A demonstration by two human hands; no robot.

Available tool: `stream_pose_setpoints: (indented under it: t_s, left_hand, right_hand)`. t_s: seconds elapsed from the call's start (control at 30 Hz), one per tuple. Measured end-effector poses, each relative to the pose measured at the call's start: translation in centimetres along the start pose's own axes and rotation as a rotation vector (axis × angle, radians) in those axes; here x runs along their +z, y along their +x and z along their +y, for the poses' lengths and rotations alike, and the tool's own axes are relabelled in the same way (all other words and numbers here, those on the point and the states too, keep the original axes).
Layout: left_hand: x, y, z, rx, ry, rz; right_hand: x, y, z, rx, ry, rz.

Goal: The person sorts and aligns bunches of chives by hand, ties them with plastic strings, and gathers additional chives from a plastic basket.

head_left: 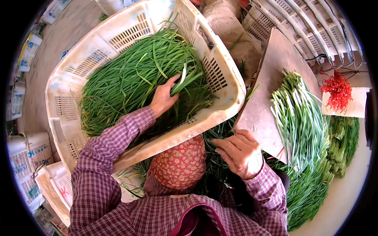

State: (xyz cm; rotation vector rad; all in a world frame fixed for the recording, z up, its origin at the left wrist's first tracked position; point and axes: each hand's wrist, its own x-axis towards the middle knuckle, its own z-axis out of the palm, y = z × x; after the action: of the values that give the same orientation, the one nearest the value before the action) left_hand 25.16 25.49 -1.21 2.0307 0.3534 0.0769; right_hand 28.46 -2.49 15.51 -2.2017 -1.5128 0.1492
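My left hand is inside a large white plastic crate, its fingers closed round a small bunch of green stalks with pale ends. Long green leaves fill much of the crate under and around that hand. Outside the crate, to its lower right, my right hand is beside the edge of a brown board. Its fingers are bent and close together, pointing left; whether they hold anything cannot be made out. Dark green leaves lie below it.
A pile of green stalks with pale ends lies on the board's right side. Beyond it are red ties and more bundles. White crates stand at the upper right, others at the left. Red patterned cloth covers my knee.
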Motion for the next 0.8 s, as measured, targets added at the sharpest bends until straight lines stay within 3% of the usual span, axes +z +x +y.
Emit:
stream_pose_setpoints:
  t_s: [0.2,0.33,0.47,0.53,0.7,0.8]
  left_hand:
    - [-1.4,0.2,-1.1,0.138,0.012,0.040]
    - [-0.9,1.5,0.2,-0.010,0.030,-0.075]
    - [0.1,2.4,-0.7,0.142,-0.016,-0.150]
    - [-0.3,2.6,-1.3,0.096,0.160,-0.180]
    - [-0.4,1.7,0.5,-0.031,0.075,-0.219]
    - [0.6,2.4,1.5,-0.021,0.171,-0.062]
  right_hand:
    - [0.1,-0.2,0.2,-0.008,0.012,0.005]
    - [-0.1,-0.1,0.1,-0.007,-0.007,-0.003]
    - [0.0,-0.2,0.1,-0.011,-0.022,-0.004]
    - [-0.1,-0.2,0.2,-0.014,-0.020,-0.001]
    - [-0.2,-0.5,0.2,-0.004,-0.013,-0.004]
    - [-0.2,-0.5,0.2,-0.006,-0.014,-0.018]
